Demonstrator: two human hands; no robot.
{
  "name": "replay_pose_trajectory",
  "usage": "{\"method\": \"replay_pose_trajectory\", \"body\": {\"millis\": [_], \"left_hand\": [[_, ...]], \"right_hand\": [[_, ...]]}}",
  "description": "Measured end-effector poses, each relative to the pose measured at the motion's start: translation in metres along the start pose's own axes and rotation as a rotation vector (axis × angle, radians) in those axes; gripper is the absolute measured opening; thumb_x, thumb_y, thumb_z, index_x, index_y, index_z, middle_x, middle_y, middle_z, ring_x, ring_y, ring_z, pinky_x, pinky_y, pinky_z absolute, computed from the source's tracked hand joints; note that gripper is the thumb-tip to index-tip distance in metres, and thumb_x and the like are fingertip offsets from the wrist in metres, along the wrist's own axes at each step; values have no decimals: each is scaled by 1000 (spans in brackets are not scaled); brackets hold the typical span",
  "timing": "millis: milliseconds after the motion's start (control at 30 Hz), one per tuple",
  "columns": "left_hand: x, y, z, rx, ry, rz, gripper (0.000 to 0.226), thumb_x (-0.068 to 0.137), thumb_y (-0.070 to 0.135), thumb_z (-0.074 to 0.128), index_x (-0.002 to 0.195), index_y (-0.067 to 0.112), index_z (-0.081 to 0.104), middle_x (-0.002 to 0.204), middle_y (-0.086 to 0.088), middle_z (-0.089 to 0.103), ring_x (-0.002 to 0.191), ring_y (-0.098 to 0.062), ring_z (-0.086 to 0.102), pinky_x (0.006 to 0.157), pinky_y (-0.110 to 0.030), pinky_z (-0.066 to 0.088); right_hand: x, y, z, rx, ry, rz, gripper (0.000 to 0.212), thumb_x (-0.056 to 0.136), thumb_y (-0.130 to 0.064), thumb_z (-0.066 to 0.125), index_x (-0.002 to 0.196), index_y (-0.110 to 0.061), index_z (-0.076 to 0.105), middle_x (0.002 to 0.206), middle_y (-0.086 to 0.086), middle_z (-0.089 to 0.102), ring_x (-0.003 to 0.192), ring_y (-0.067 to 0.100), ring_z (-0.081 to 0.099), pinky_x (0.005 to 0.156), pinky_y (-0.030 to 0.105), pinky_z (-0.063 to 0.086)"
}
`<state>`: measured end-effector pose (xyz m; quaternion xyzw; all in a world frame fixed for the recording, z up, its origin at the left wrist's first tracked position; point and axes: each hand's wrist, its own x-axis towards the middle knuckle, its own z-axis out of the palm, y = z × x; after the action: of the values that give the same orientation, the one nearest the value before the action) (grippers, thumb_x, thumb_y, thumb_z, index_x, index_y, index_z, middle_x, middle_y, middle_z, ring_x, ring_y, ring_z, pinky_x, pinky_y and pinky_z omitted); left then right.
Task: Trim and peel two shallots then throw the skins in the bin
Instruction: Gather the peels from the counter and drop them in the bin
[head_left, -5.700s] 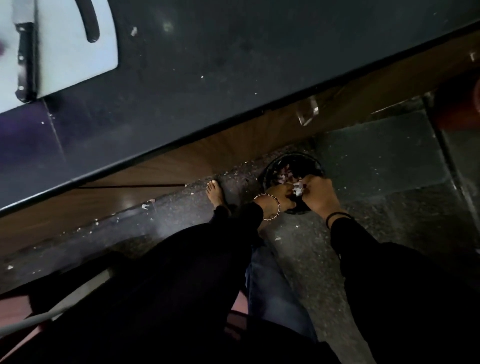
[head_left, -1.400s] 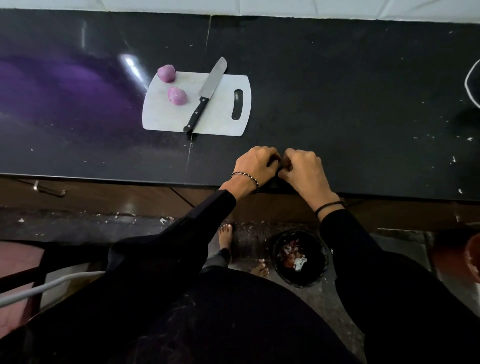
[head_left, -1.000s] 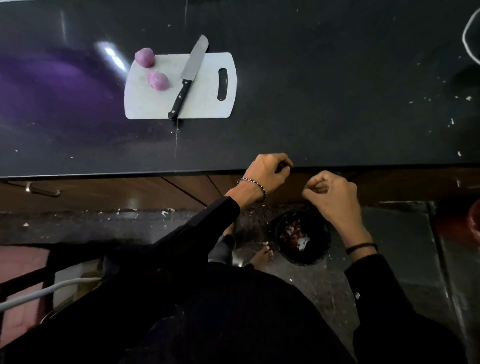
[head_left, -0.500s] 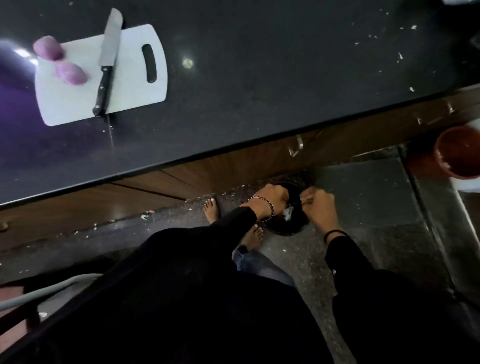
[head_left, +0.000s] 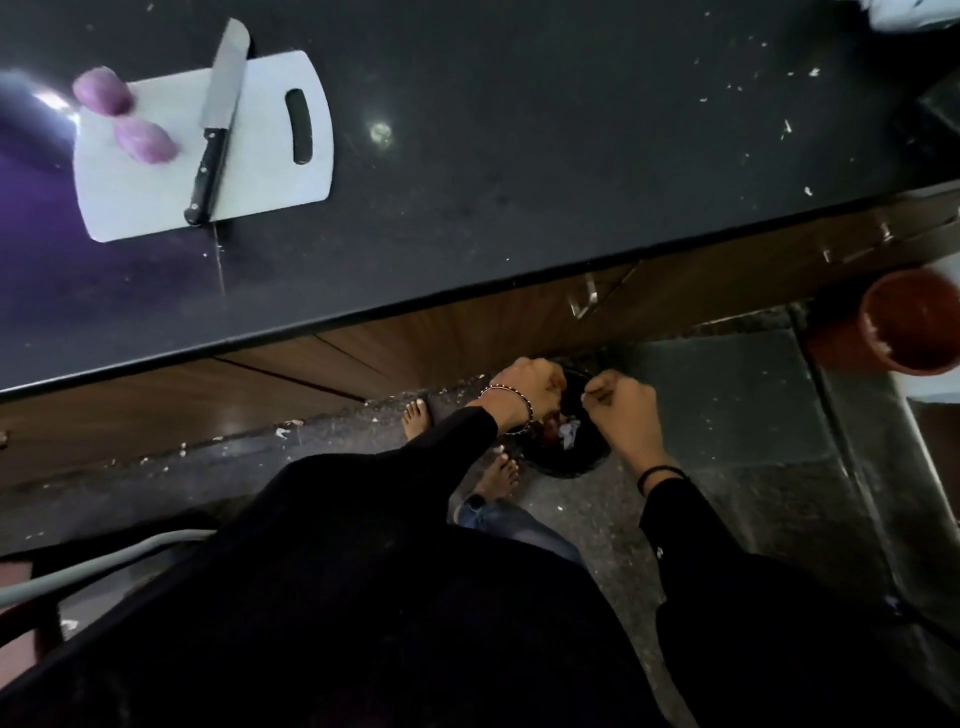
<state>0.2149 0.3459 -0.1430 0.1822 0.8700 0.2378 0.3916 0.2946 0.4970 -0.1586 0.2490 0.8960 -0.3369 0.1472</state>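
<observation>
Both hands are down over the bin (head_left: 570, 466) on the floor. The left hand (head_left: 527, 387) and right hand (head_left: 619, 402) are each curled into a fist, close together but not touching. Can't see if any skin is pinched inside, the fingers hide it. The bin sits right under the hands, so its far rim is covered, and a few pale and reddish skins (head_left: 566, 434) show just below the knuckles. Way up and left of the hands, on the dark surface (head_left: 519, 156), the peeled shallots (head_left: 146, 141) look blurry on the white board (head_left: 260, 171), next to the knife (head_left: 215, 119).
</observation>
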Motion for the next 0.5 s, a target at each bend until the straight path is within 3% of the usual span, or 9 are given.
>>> {"method": "replay_pose_trajectory", "body": {"millis": [233,400,500], "left_hand": [[-21,-13,-48,-22,112,-22,27,91,28,54,114,20,67,114,-12,68,107,-30,62,86,-32,50],[-55,-27,-102,-101,135,39,23,95,28,56,109,14,67,85,-7,75,72,-15,69,70,-27,56],[-76,-43,-129,-220,220,49,19,96,25,54,108,14,65,80,-6,75,62,-15,72,59,-29,59]], "right_hand": [[-3,-69,-19,34,3,-226,6,89,-27,72,91,-21,70,74,-13,66,71,9,66,70,33,58],[-6,-126,-30,3,26,-470,8,90,-26,72,95,-19,70,77,-11,66,69,2,62,66,19,55],[-8,-164,-30,-3,41,-553,11,92,-27,71,95,-17,70,78,-8,67,71,3,62,63,11,49]]}}
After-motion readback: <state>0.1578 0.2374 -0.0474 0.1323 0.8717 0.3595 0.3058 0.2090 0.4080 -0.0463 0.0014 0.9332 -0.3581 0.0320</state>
